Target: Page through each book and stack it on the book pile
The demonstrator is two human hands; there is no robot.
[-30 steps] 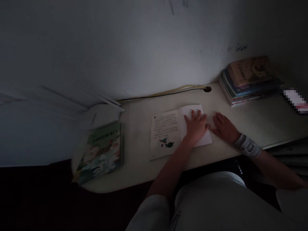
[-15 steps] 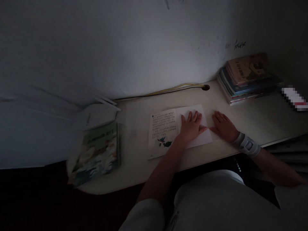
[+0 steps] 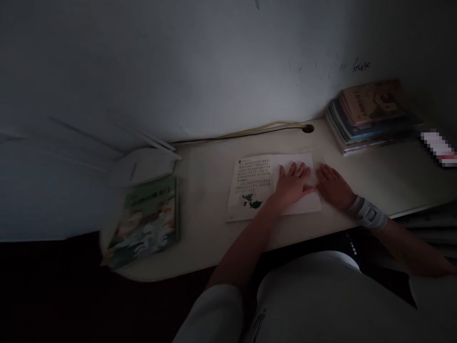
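Observation:
An open booklet [image 3: 252, 178] lies on the pale desk [image 3: 205, 190]. Its left page carries printed characters and a small green picture; the right page looks blank white. My left hand [image 3: 293, 183] rests flat on that right page, fingers spread, palm down. Just beyond the booklet's right edge, my right hand [image 3: 332, 185] lies flat on the desk with its fingers stretched out. A grey band [image 3: 369, 214] circles the right wrist. Neither hand grips anything.
A stack of books [image 3: 371, 116] stands at the back right by the wall, with a blurred-out phone-like object [image 3: 438, 147] beside it. Green-covered books [image 3: 148, 221] lie at the left end. Cables [image 3: 246, 133] run along the wall to a round hole [image 3: 307, 128].
The booklet and my left hand have shifted right, closer to my right hand. The booklet sits a little straighter. My right hand has stayed nearly in place.

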